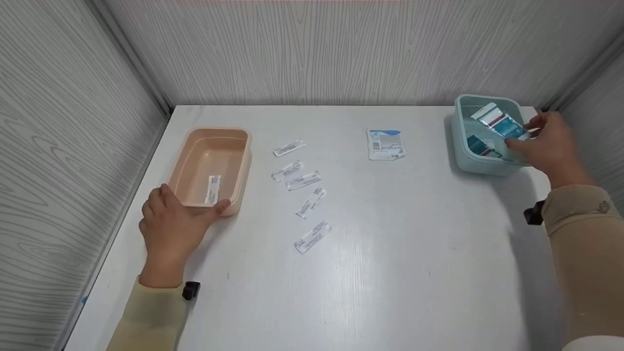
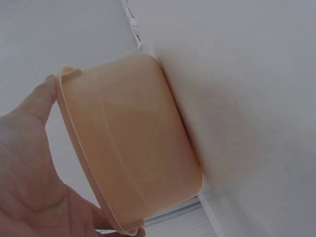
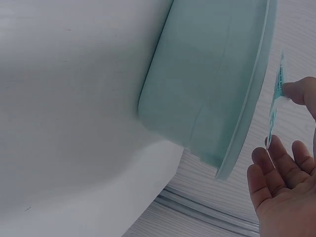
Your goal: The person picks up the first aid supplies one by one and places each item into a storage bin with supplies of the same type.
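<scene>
At the left of the table, my left hand (image 1: 173, 226) grips the near end of a peach plastic box (image 1: 195, 151), thumb at one corner and fingers at the other. In the left wrist view the box's near wall (image 2: 133, 133) faces the palm. A narrow white paper strip packet (image 1: 213, 189) lies inside the box. My right hand (image 1: 553, 144) pinches a teal and white foil packet (image 1: 501, 122) over a light blue-green plastic box (image 1: 460, 141). Seen edge-on, that packet (image 3: 274, 101) sits between thumb and fingertips, above the rim. Another dark teal packet (image 1: 482, 146) lies inside this box.
Several white strip packets (image 1: 303, 180) lie scattered on the white table (image 1: 380, 253) right of the peach box. A flat square white and blue packet (image 1: 385, 145) rests toward the back. Grey wood-grain panels (image 1: 312, 53) stand behind and at both sides.
</scene>
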`<control>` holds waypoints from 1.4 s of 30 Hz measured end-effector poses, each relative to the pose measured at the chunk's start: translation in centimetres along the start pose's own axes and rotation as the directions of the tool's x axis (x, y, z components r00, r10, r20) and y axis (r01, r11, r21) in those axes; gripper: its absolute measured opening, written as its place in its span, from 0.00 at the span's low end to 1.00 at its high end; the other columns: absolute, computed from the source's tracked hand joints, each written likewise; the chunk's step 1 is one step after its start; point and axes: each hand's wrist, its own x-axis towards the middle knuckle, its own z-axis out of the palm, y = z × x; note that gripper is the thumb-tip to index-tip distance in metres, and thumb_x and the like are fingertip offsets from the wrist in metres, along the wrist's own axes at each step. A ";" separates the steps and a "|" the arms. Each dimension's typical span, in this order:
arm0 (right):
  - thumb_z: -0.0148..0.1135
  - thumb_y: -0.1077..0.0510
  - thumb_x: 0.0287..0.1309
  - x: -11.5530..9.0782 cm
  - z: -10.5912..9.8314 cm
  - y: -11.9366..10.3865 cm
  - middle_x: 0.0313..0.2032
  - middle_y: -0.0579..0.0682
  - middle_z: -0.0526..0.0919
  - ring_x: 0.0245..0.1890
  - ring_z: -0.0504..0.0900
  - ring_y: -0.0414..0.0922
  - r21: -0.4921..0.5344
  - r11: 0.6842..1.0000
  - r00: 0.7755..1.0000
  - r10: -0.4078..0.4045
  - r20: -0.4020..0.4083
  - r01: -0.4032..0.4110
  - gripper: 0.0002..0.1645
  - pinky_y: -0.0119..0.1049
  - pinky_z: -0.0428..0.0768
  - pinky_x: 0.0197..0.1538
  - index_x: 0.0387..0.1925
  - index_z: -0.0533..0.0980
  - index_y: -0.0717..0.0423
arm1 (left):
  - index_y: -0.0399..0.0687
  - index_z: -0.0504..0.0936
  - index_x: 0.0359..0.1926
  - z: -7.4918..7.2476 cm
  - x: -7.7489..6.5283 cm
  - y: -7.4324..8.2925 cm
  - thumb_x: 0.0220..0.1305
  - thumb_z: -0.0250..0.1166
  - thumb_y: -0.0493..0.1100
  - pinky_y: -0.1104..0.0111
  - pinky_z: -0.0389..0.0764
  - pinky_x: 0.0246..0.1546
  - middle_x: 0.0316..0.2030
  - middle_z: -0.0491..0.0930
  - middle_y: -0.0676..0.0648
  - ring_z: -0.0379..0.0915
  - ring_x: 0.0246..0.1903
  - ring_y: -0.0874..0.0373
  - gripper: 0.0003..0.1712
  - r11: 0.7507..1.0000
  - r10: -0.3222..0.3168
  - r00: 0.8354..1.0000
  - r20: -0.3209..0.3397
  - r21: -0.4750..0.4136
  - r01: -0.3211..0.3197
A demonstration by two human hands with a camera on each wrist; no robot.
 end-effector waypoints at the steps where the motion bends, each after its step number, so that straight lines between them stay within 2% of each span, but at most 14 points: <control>1: 0.71 0.35 0.74 0.0 0.0 0.0 0.75 0.67 0.69 0.70 0.70 0.62 -0.003 1.000 1.000 0.002 0.007 -0.002 0.55 0.35 0.77 0.58 0.81 0.57 0.65 | 0.26 0.36 0.89 0.0 0.0 0.0 0.53 0.63 0.96 0.21 0.53 0.80 0.88 0.43 0.20 0.43 0.85 0.17 0.95 1.000 0.000 1.000 0.001 -0.001 0.000; 3: 0.71 0.33 0.73 0.0 0.0 0.1 0.78 0.71 0.66 0.74 0.69 0.67 -0.008 1.000 1.000 -0.003 0.022 0.003 0.59 0.45 0.79 0.62 0.82 0.55 0.66 | 0.26 0.36 0.89 0.0 0.0 -0.1 0.53 0.63 0.96 0.21 0.53 0.80 0.88 0.43 0.20 0.43 0.85 0.17 0.95 1.000 0.000 1.000 0.003 -0.004 0.000; 6: 0.70 0.30 0.72 -0.1 0.2 0.1 0.81 0.76 0.63 0.78 0.66 0.72 -0.021 1.000 0.999 -0.015 0.029 0.016 0.63 0.62 0.76 0.70 0.83 0.53 0.68 | 0.26 0.36 0.89 0.0 0.0 -0.1 0.54 0.63 0.96 0.21 0.55 0.79 0.88 0.44 0.20 0.44 0.85 0.17 0.95 1.000 0.002 1.000 -0.004 -0.005 -0.002; 9: 0.69 0.28 0.71 -0.2 0.4 -0.3 0.81 0.76 0.63 0.79 0.66 0.73 -0.026 1.000 1.000 -0.017 0.014 0.017 0.65 0.70 0.72 0.74 0.83 0.53 0.69 | 0.25 0.37 0.89 0.0 -0.1 0.0 0.54 0.63 0.96 0.21 0.56 0.78 0.87 0.45 0.20 0.45 0.84 0.17 0.95 1.000 0.011 1.000 -0.016 -0.002 -0.011; 15: 0.68 0.25 0.71 0.0 1.0 -2.1 0.84 0.71 0.62 0.82 0.64 0.69 0.013 1.000 1.000 -0.008 0.011 0.008 0.64 0.67 0.69 0.81 0.86 0.54 0.61 | 0.22 0.39 0.88 0.0 -0.1 0.0 0.55 0.64 0.95 0.22 0.58 0.79 0.86 0.46 0.18 0.46 0.84 0.16 0.94 0.999 0.032 0.999 -0.034 0.002 -0.032; 22: 0.70 0.27 0.71 -0.3 2.8 -5.6 0.84 0.64 0.65 0.84 0.67 0.63 0.042 0.995 0.996 -0.093 0.016 0.092 0.62 0.63 0.70 0.82 0.86 0.56 0.58 | 0.22 0.37 0.88 0.0 0.0 -0.1 0.56 0.65 0.94 0.25 0.57 0.82 0.86 0.43 0.18 0.45 0.84 0.16 0.94 0.999 0.036 0.999 -0.023 -0.029 -0.037; 29: 0.74 0.33 0.71 -0.8 6.0 -9.2 0.81 0.63 0.68 0.79 0.70 0.62 0.097 0.976 0.979 -0.200 0.044 0.195 0.56 0.60 0.73 0.79 0.82 0.59 0.58 | 0.22 0.38 0.88 0.0 -0.1 -0.1 0.55 0.65 0.94 0.25 0.60 0.80 0.86 0.45 0.19 0.47 0.83 0.17 0.94 0.999 0.033 0.999 -0.027 -0.021 -0.033; 37: 0.81 0.40 0.68 -1.5 9.6 -12.4 0.79 0.59 0.72 0.78 0.71 0.60 0.151 0.955 0.960 -0.269 0.073 0.256 0.53 0.60 0.71 0.83 0.81 0.63 0.56 | 0.23 0.38 0.88 -0.1 -0.2 0.0 0.55 0.66 0.93 0.25 0.59 0.80 0.86 0.46 0.19 0.48 0.83 0.16 0.94 0.999 0.032 0.999 -0.025 -0.031 -0.033; 42: 0.83 0.42 0.67 -1.4 11.7 -13.3 0.81 0.57 0.71 0.79 0.70 0.60 0.162 0.952 0.952 -0.281 0.118 0.261 0.53 0.61 0.72 0.83 0.81 0.63 0.53 | 0.23 0.39 0.88 -0.1 -0.2 -0.1 0.55 0.67 0.93 0.25 0.60 0.80 0.85 0.47 0.19 0.50 0.82 0.16 0.93 0.998 0.041 0.998 -0.037 -0.037 -0.043</control>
